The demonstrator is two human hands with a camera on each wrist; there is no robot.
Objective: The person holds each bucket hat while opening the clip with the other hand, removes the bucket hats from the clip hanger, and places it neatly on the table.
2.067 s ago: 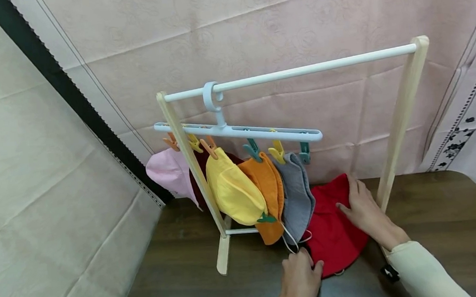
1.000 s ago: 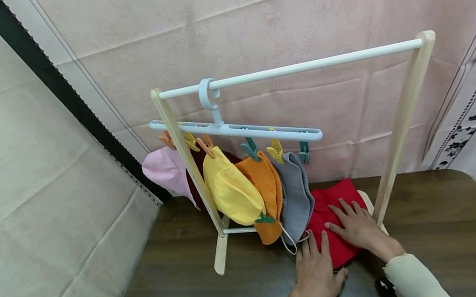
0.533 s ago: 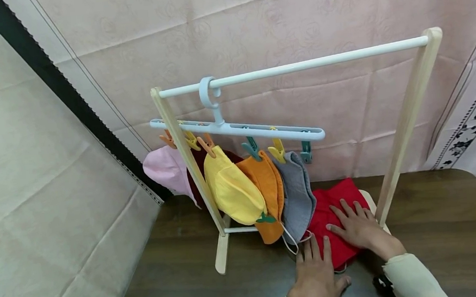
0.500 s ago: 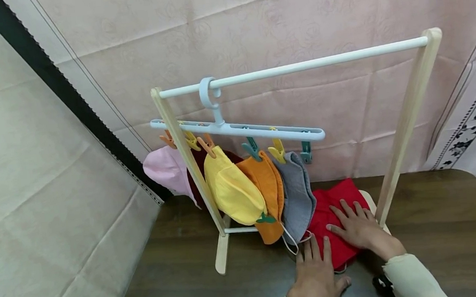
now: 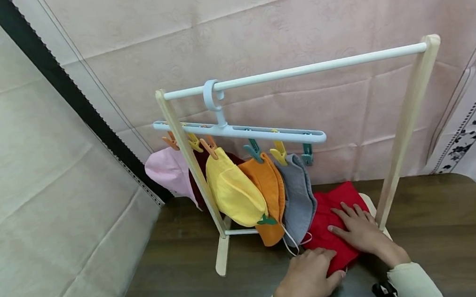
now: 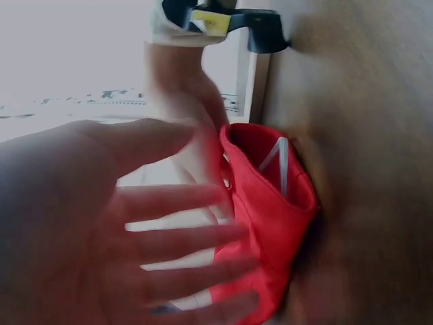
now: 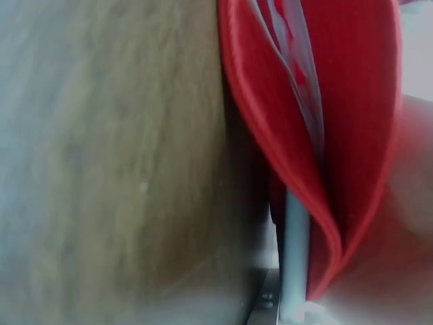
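Note:
A red cloth hat (image 5: 325,212) lies folded on the table under the rack's right part. My right hand (image 5: 363,233) rests on it with spread fingers. At the hat's near edge is my left hand (image 5: 306,277), turned on its side. In the left wrist view the left hand (image 6: 74,203) has straight fingers and a raised thumb in front of the red hat (image 6: 264,210); contact is unclear. A white strap (image 6: 283,166) shows inside the hat's opening. In the right wrist view the hat's brim (image 7: 358,101) gapes above the wooden table (image 7: 135,169).
A pale blue clip hanger (image 5: 262,132) hangs from the rack's white bar (image 5: 295,72). Clipped below are a grey hat (image 5: 297,200), an orange hat (image 5: 268,179), a yellow hat (image 5: 233,191) and a pink hat (image 5: 169,171). A green clip (image 5: 308,154) hangs at its right end.
Both hands held the red hat's edges at first, then lay flat. The left hand has since turned on its side and drawn back slightly. My right hand stays on the hat.

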